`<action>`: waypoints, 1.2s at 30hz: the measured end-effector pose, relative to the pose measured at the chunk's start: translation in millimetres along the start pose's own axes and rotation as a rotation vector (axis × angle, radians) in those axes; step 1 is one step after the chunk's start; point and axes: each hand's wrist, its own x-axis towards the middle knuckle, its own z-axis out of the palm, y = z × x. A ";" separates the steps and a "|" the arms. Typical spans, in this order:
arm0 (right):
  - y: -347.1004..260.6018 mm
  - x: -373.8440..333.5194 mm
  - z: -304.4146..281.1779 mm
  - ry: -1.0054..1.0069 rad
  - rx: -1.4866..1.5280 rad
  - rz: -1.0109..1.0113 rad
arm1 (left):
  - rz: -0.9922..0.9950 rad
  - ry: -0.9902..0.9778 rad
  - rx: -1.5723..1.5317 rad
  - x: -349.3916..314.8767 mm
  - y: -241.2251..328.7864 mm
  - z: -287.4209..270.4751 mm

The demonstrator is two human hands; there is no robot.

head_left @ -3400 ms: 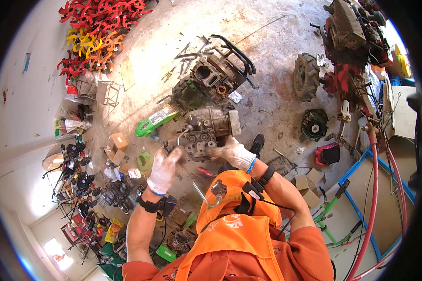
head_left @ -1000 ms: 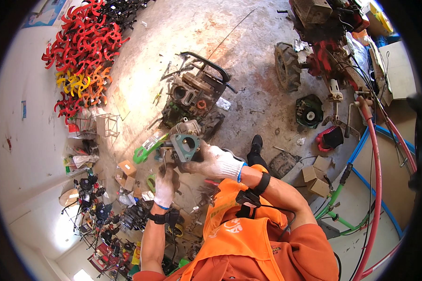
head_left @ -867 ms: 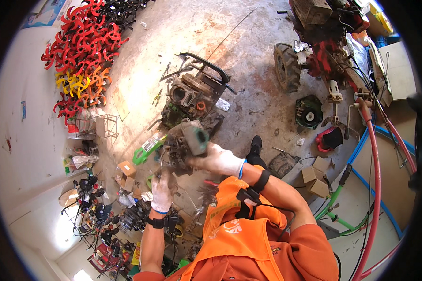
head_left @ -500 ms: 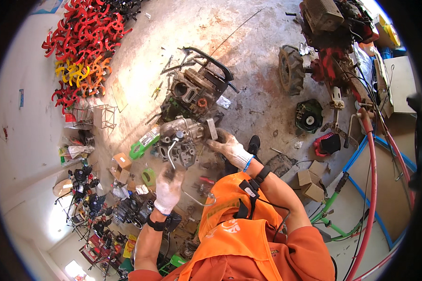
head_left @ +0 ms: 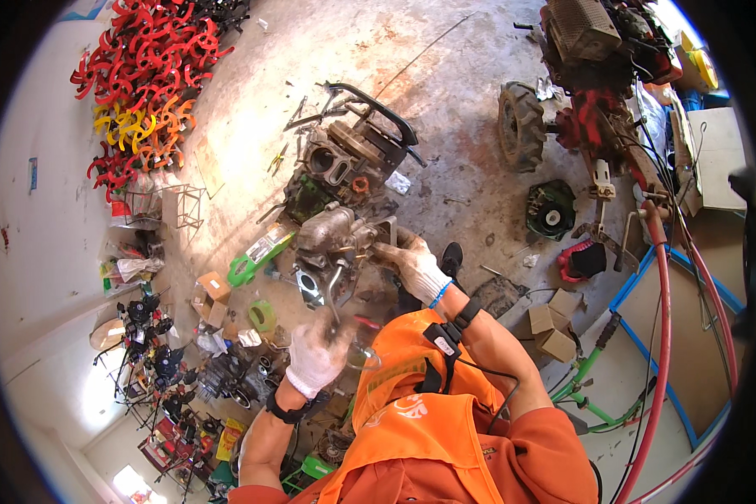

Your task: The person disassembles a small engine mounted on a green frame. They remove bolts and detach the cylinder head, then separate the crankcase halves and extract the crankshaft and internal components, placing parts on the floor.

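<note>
A dirty grey cast-metal cylinder head is held up in front of me, tilted, with ports showing on its near left side. My right hand, in a soiled white glove, is closed around its right side, by a flat metal plate. In my gloved left hand is a bent-rod socket wrench. The wrench's upper end lies against the cylinder head, and its lower bend comes out beside my orange vest. Behind them an opened engine block sits on the floor.
A green metal guard and small cardboard boxes lie to the left. Red and yellow curved blades are heaped far left. At right stand a tyred machine, a round green-black cover and red handlebars.
The cylinder head has been turned, showing a different side with a port. My left hand and the wrench have moved right and slightly down. My right hand keeps its grip.
</note>
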 end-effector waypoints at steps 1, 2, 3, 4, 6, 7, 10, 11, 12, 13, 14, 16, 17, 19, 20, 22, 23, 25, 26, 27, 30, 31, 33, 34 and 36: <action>-2.2 -2.5 0.9 -0.018 0.043 -0.008 | 0.376 0.016 0.387 2.3 -0.7 -2.2; -4.5 -5.3 2.1 -0.023 0.076 0.004 | 0.356 0.014 0.372 3.6 -0.6 -2.3; -7.8 -7.9 2.5 -0.051 0.071 0.000 | 0.336 0.013 0.358 5.2 -1.1 -3.5; -11.0 -11.0 2.6 -0.068 0.057 0.017 | 0.316 0.011 0.344 6.0 -1.1 -3.8; -17.1 -13.4 3.8 -0.096 0.053 0.025 | 0.361 0.028 0.308 7.1 -1.2 -4.3; -19.1 -14.0 4.6 -0.110 0.063 0.018 | 0.337 0.021 0.275 7.1 -1.3 -3.9; -22.2 -13.3 7.3 -0.148 0.127 -0.024 | 0.210 0.015 0.126 5.6 -2.2 -2.4; -22.7 -13.0 8.2 -0.157 0.147 -0.034 | 0.233 0.036 0.178 4.8 -3.4 -2.1; -23.3 -13.1 8.9 -0.189 0.157 -0.068 | 0.239 0.029 0.192 4.3 -5.5 -1.9; -24.3 -13.2 9.8 -0.216 0.161 -0.093 | 0.227 0.020 0.172 3.6 -8.3 -2.1; -25.7 -14.0 10.5 -0.243 0.164 -0.119 | 0.301 0.029 0.213 2.6 -11.9 -2.5; -30.7 -16.8 12.3 -0.166 0.104 -0.084 | 0.370 0.011 0.220 1.4 -21.8 -2.2; -33.6 -19.0 13.7 -0.128 0.074 -0.065 | 0.468 0.025 0.328 -1.2 -27.3 -2.5; -39.9 -23.8 18.9 -0.145 0.136 -0.100 | 0.578 -0.005 0.509 -7.9 -39.0 -1.3; -42.6 -25.7 22.7 -0.132 0.153 -0.100 | 0.619 0.042 0.605 -10.8 -45.4 0.8; -45.8 -31.3 31.0 -0.106 0.015 -0.160 | 0.720 0.142 0.739 -15.2 -58.5 6.0; -46.2 -32.9 35.9 -0.112 -0.045 -0.220 | 0.331 -0.005 0.342 -13.9 -64.8 12.9; -44.5 -35.8 45.1 -0.093 -0.295 -0.397 | 0.391 0.061 0.450 -10.5 -76.8 21.2; -42.6 -37.6 48.7 -0.077 -0.443 -0.451 | 0.391 0.070 0.499 -9.4 -81.7 22.8; -40.7 -38.6 52.0 -0.093 -0.530 -0.676 | 0.108 0.102 0.068 -9.5 -83.2 27.9; -37.4 -42.5 52.7 -0.092 -0.397 -0.623 | 0.004 0.119 -0.065 -9.3 -82.9 33.0; -35.6 -43.5 53.0 -0.090 -0.414 -0.613 | -0.053 0.105 -0.141 -10.3 -80.2 33.4; -34.6 -41.8 50.6 -0.081 -0.427 -0.584 | -0.184 0.069 -0.304 -11.0 -72.8 33.8; -33.6 -40.5 48.5 -0.070 -0.432 -0.569 | -0.196 0.074 -0.347 -10.3 -68.9 34.4; -34.5 -29.9 40.8 -0.125 -0.275 -0.537 | -0.273 0.090 -0.450 -7.1 -62.9 34.6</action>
